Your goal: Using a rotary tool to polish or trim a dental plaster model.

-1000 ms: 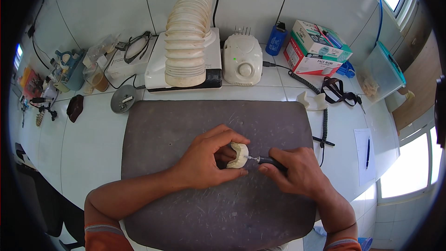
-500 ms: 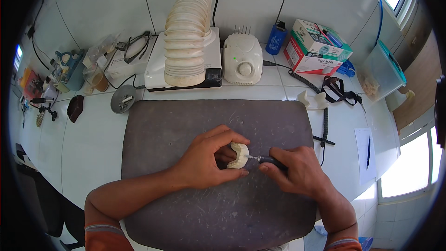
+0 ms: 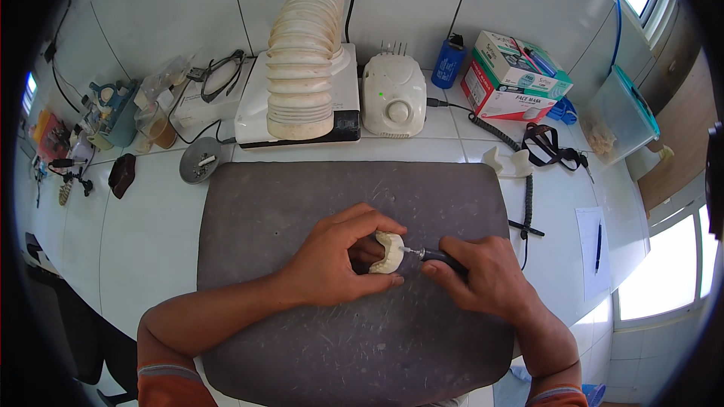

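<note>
A cream-white, horseshoe-shaped dental model (image 3: 391, 254) is gripped by my left hand (image 3: 332, 256), its thumb on the near end and its fingers round the far end. My right hand (image 3: 486, 275) is closed round the dark handle of a rotary handpiece (image 3: 445, 259), held like a pen. The thin metal bur at the handpiece's tip points left and meets the right side of the model, or comes very close to it. Both hands are over a scuffed grey-brown mat (image 3: 256, 203).
Behind the mat stand a suction box with a ribbed white hose (image 3: 302, 68) and a white control unit (image 3: 394, 98). Coiled cord (image 3: 527, 207) runs down the right. A small grey dish (image 3: 200, 162) sits left; mask boxes (image 3: 513, 79) and a clear bin (image 3: 618, 120) are at right.
My right hand and the handpiece have shifted very slightly to the right. My left hand keeps the model in nearly the same place.
</note>
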Action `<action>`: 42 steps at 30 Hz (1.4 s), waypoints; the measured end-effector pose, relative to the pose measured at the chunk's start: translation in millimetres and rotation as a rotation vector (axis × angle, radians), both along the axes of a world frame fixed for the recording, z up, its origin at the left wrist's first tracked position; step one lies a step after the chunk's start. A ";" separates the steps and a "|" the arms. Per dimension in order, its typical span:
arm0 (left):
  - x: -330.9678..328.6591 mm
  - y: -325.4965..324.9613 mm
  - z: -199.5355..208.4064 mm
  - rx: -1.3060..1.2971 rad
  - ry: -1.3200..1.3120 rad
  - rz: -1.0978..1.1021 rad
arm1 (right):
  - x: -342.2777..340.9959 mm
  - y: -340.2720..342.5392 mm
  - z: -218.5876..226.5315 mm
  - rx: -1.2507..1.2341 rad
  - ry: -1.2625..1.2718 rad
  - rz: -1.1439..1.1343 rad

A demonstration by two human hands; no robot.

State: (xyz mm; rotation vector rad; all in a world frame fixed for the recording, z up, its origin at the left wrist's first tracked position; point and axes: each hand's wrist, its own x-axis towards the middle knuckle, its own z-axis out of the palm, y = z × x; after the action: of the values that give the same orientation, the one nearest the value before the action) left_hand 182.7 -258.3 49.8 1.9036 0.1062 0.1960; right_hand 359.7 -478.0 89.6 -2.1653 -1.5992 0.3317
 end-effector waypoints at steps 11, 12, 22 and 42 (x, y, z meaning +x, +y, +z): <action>0.6 0.3 1.0 -0.033 -0.008 -0.008 | 0.5 -0.5 -1.1 0.010 -0.008 0.024; 0.5 0.4 1.1 -0.045 -0.009 -0.008 | 0.0 -0.5 -1.3 0.017 -0.008 0.020; 0.7 0.7 1.7 -0.024 0.005 -0.009 | -1.2 0.0 -0.4 -0.011 -0.020 -0.010; 0.4 0.5 1.1 -0.025 -0.008 -0.010 | 0.2 -0.6 5.1 -0.034 0.027 0.027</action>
State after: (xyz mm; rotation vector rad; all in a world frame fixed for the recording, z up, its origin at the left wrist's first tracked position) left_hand 183.0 -257.8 50.9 1.8778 0.0932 0.1950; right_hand 359.9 -478.6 94.7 -2.1567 -1.6204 0.3982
